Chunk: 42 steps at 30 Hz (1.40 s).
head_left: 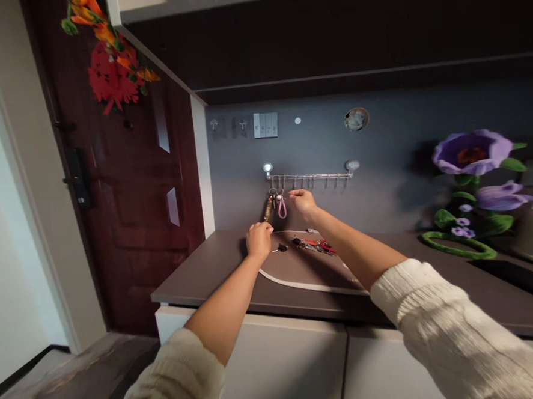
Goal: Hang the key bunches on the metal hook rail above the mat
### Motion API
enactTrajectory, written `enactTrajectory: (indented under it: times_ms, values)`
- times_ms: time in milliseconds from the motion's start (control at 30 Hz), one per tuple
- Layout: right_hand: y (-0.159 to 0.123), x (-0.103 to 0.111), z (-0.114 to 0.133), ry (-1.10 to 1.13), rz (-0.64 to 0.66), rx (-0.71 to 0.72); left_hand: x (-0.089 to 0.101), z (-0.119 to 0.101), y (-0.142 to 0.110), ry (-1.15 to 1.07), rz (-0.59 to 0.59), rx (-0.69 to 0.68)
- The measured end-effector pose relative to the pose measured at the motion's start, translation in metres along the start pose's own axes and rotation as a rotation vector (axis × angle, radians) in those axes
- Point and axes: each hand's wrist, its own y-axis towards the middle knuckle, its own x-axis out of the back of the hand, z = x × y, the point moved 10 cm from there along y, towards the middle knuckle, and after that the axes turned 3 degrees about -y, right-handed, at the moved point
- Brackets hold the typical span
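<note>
A clear hook rail (310, 176) is mounted on the grey wall. From its left hooks hang a brown tag-like keychain (268, 210) and a pink strap keychain (282, 209). Just below the brown keychain is my left hand (259, 239), fingers curled closed; their contents are hidden. My right hand (303, 204) is raised under the rail, right of the pink strap, with thumb and fingers pinched; anything between them is too small to make out. On a brown mat with a pale rim (299, 284) lie a bunch of keys (314, 245) with red parts and a small dark key (282, 247).
The mat rests on a dark counter (198, 270) above pale cabinet doors (295, 366). An overhead cabinet (329, 39) juts out above. Purple fabric flowers (474, 153) stand at the right. A dark red door (133, 232) is at the left, beside hanging orange flowers (103, 32).
</note>
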Motion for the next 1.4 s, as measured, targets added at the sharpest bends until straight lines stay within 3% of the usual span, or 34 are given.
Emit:
enactTrajectory:
  times_ms: [167, 333, 467, 767, 1000, 1233, 1400]
  values:
    - [-0.045, 0.007, -0.002, 0.069, 0.091, -0.071, 0.002, -0.002, -0.001, -0.027, -0.006, -0.048]
    - [-0.089, 0.013, -0.029, 0.062, 0.178, -0.162, 0.001, -0.008, -0.002, -0.048, 0.021, -0.111]
    - [-0.107, 0.017, -0.044, -0.012, 0.229, -0.136, -0.005, -0.015, -0.005, -0.049, 0.077, -0.175]
    - [-0.113, 0.010, -0.051, -0.350, 0.337, 0.001, -0.027, -0.030, -0.014, -0.025, 0.230, -0.324]
    - [-0.114, 0.004, -0.047, -0.527, 0.373, 0.019, -0.038, -0.035, -0.017, 0.037, 0.315, -0.393]
    - [-0.113, -0.001, -0.044, -0.626, 0.426, 0.059, -0.038, -0.036, -0.016, 0.088, 0.302, -0.407]
    - [-0.114, -0.002, -0.043, -0.605, 0.451, 0.089, -0.031, -0.038, -0.014, -0.008, 0.256, -0.396]
